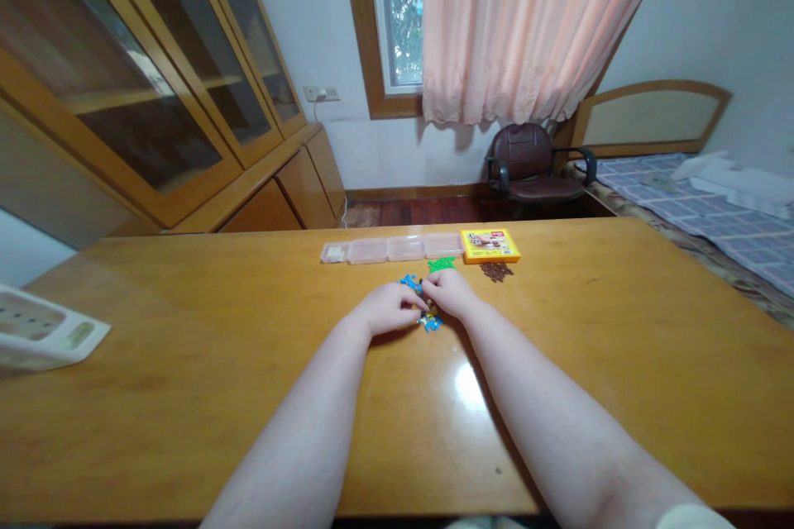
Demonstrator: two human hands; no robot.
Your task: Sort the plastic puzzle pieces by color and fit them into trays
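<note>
My left hand and my right hand meet over a small heap of blue pieces on the wooden table. The fingers of both hands are curled in a pinch around tiny blue and yellow bits; what exactly each one grips is too small to name. A pile of green pieces lies just beyond my right hand. A pile of dark brown pieces lies further right.
A clear plastic compartment box and a yellow box lie at the table's far edge. A white plastic basket sits at the left. Beyond are a brown chair, a bed and wooden cabinets.
</note>
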